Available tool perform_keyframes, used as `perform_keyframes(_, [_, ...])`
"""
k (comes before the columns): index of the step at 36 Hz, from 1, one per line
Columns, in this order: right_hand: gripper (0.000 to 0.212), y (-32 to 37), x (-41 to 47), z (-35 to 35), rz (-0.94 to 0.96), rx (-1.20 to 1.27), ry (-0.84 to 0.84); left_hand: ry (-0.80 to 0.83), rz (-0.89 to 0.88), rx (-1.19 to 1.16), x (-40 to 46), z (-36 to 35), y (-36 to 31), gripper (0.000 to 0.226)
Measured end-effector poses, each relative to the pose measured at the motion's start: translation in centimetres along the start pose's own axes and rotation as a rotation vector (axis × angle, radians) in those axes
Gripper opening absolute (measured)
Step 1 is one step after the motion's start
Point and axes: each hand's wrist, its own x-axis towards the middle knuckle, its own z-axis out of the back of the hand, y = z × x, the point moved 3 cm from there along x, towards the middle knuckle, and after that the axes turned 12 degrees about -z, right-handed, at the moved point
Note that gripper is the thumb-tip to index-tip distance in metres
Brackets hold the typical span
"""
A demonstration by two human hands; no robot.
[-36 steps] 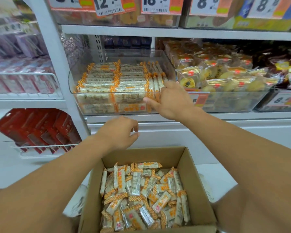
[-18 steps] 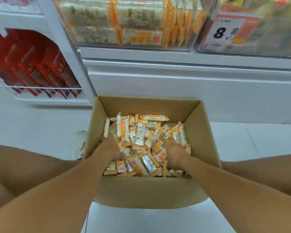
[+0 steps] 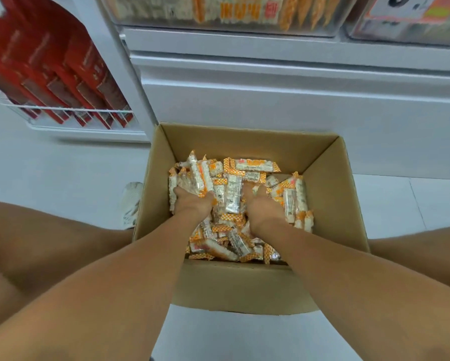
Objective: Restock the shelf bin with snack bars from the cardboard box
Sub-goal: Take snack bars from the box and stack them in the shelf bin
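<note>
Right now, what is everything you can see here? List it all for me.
cardboard box: one, brown, open on the white floor below the shelf.
snack bars: too many to count, white with orange ends, loose in the box.
shelf bin: one, clear, on the shelf at top, holding the same bars in rows.
neighbouring bin: one, clear, top right, with an orange and white price tag.
red packs: several, red, in a white wire rack at left.
shoe: one, white, left of the box.
left hand: in the box, gripping a bundle of bars.
right hand: dug into the bars, fingers hidden.
</note>
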Motion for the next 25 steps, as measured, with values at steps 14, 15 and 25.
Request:
perform_keyframes(14, [0.075,-1.5,-0.2,-1.8,0.101,-0.176,0.007,0.093,0.114,-0.111,-0.6,-0.2,1.3,0.056])
perform_keyframes(15, [0.071,-1.5,-0.2,-1.8,0.092,-0.206,-0.002,0.132,0.102,-0.109,-1.0,-0.4,1.1,0.049])
perform_keyframes(25, [0.047,-4.8,0.2,0.2,-0.114,0.389,0.290,0.466,0.122,-0.222,-4.3,-1.2,0.1,0.057])
